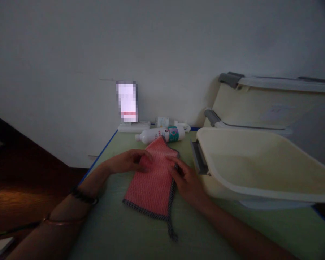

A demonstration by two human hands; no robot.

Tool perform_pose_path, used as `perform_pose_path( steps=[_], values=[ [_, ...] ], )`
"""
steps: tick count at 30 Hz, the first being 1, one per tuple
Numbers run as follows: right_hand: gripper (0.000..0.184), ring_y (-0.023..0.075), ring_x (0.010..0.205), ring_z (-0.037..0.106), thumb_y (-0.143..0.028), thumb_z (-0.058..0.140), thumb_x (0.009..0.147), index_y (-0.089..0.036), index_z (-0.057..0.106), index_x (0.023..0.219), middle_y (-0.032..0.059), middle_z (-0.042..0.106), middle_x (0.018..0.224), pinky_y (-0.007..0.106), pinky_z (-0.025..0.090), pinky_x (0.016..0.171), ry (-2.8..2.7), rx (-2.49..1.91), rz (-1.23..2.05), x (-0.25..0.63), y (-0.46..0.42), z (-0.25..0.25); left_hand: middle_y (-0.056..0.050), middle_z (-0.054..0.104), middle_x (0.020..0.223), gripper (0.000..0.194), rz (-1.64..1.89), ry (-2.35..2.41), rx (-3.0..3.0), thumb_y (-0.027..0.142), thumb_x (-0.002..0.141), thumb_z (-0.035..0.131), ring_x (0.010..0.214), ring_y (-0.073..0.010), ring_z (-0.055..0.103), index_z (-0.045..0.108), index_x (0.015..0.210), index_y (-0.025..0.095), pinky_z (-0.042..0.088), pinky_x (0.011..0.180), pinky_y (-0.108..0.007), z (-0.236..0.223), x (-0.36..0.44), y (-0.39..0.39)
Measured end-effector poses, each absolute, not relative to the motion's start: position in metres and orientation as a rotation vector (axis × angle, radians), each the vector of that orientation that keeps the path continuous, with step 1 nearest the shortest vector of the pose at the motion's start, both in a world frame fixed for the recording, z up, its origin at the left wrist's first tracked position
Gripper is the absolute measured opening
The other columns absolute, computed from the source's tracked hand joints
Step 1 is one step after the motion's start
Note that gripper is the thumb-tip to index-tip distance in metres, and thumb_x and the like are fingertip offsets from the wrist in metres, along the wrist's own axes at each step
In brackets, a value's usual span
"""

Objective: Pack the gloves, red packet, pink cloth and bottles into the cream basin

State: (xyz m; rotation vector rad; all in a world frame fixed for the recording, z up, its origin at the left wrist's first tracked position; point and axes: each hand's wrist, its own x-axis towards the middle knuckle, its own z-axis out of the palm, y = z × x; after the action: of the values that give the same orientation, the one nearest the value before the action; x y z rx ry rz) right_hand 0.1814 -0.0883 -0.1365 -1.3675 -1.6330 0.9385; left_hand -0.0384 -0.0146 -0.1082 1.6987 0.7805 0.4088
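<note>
A red-pink cleaning cloth with a dark checked border and a hanging loop lies on the green tabletop. Its far corner reaches the front of a white bottle that rests on its side. Over the cloth's left edge is my left hand, thumb and fingers parted, fingertips on the fabric and slightly blurred. From the other side my right hand touches the cloth near its right border, with its index finger stretched out and thumb apart. Neither hand is visibly gripping the cloth.
A large cream storage bin with a grey handle stands at right, its lid raised behind it. At the table's back, a lit phone stands on a white base. A clear bottle lies behind the white one, near the wall.
</note>
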Motion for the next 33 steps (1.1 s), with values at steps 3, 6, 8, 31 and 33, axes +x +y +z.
perform_pose_path(
  steps=[3,6,8,31,33],
  values=[
    [0.035,0.0147,0.073,0.058,-0.028,0.047,0.085,-0.021,0.058,0.118,0.0020,0.066,0.093,0.028,0.047,0.069,-1.638,-1.360,0.941,0.181,-0.088,-0.135,-0.001,0.061,0.087,0.027,0.346,0.850,1.814,0.030,0.078,0.060,0.067,-0.0110,0.053,0.061,0.102,0.019,0.041,0.059,-0.021,-0.104,-0.042,-0.014],
    [0.030,0.0174,0.090,0.061,-0.028,0.046,0.087,-0.022,0.064,0.111,0.0036,0.068,0.103,0.032,0.047,0.081,-1.664,-1.319,0.994,0.180,-0.088,-0.132,0.006,0.046,0.056,0.038,0.336,1.070,2.049,0.036,0.086,0.048,0.049,-0.0088,0.042,0.055,0.118,0.018,0.029,0.047,-0.020,-0.101,-0.045,-0.014],
    [0.028,0.0177,0.092,0.062,-0.025,0.046,0.086,-0.023,0.066,0.105,0.0036,0.069,0.102,0.033,0.047,0.083,-1.714,-1.268,1.013,0.179,-0.089,-0.130,0.009,0.033,0.047,0.035,0.406,1.248,2.242,0.038,0.086,0.047,0.043,-0.0084,0.034,0.060,0.112,0.017,0.023,0.045,-0.021,-0.101,-0.045,-0.015],
    [0.053,0.0273,0.134,0.030,-0.032,0.034,0.092,-0.001,0.039,0.135,0.0186,0.035,0.143,0.047,0.025,0.111,-2.381,-1.433,0.345,0.169,-0.113,-0.142,-0.015,0.044,0.138,0.053,0.411,1.240,2.595,0.040,0.090,0.040,0.129,-0.0268,0.033,0.041,0.134,0.010,0.025,0.109,-0.045,-0.135,-0.026,-0.013],
    [0.052,0.0265,0.134,0.030,-0.030,0.036,0.091,-0.003,0.039,0.136,0.0178,0.035,0.143,0.046,0.026,0.111,-2.392,-1.413,0.340,0.171,-0.113,-0.142,-0.015,0.045,0.137,0.052,0.424,1.208,2.578,0.041,0.088,0.043,0.128,-0.0273,0.034,0.042,0.133,0.012,0.027,0.108,-0.045,-0.132,-0.029,-0.013]
  ],
)
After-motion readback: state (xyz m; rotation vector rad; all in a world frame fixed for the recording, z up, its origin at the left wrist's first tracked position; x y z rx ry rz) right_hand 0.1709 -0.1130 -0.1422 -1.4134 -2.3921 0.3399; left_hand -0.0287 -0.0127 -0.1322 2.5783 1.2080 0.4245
